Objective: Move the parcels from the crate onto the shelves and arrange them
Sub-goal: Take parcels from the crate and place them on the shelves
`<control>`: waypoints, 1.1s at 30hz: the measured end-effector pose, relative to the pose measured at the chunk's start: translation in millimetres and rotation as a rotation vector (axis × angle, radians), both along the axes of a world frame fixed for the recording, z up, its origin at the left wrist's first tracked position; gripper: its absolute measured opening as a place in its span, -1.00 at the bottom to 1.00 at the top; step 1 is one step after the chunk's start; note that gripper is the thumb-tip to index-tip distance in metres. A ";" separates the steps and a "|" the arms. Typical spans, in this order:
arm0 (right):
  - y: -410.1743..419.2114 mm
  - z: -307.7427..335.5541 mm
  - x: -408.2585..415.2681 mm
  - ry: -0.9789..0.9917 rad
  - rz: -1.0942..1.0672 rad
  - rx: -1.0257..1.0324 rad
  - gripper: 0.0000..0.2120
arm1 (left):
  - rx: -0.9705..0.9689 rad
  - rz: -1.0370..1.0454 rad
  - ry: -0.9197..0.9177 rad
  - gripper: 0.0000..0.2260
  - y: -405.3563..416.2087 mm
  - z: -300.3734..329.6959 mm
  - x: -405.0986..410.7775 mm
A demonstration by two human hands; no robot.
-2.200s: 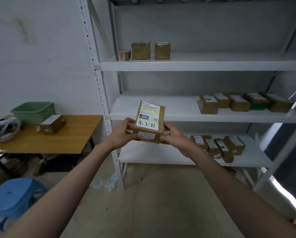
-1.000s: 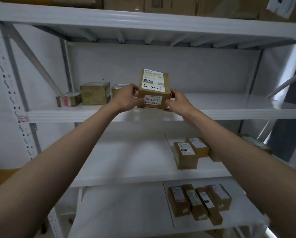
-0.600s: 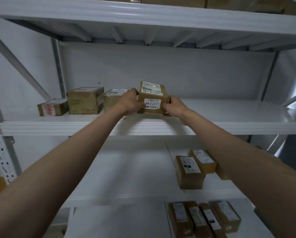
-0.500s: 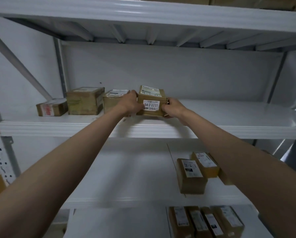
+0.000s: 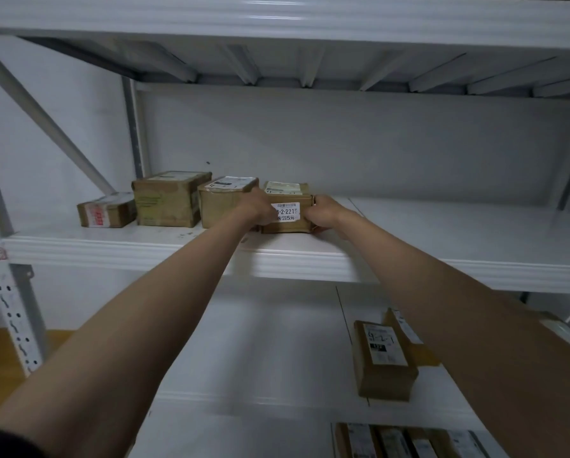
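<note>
My left hand (image 5: 255,211) and right hand (image 5: 323,214) grip the two ends of a parcel (image 5: 287,208) that sits on the shelf (image 5: 442,239), fourth in a row. Just past my left hand stand three boxes (image 5: 173,200) already lined up. More rest on the boards below my arms. I cannot see the crate, so I cannot tell what remains.
</note>
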State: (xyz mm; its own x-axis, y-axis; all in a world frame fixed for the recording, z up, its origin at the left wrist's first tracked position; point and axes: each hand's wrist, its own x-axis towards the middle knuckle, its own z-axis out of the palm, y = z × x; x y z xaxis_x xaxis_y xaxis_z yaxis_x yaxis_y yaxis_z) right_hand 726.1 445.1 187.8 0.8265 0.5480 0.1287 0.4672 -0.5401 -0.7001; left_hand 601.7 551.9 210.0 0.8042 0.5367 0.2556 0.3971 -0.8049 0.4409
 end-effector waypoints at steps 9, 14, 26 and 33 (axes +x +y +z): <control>-22.4 12.4 -41.0 -0.045 -0.077 -0.032 -0.80 | -0.191 -0.083 -0.002 -0.59 7.0 8.8 -11.8; -44.1 17.1 -67.2 -0.062 -0.137 -0.072 -0.57 | -0.232 -0.144 0.006 -0.65 8.2 10.1 -30.8; -79.5 12.1 -160.0 -0.088 -0.016 -0.439 -0.76 | -0.154 -0.282 0.273 -0.67 -18.9 -1.8 -112.2; -89.3 -11.6 -194.6 -0.114 0.096 -0.558 -0.72 | -0.075 -0.212 0.351 -0.55 -28.8 -26.4 -156.9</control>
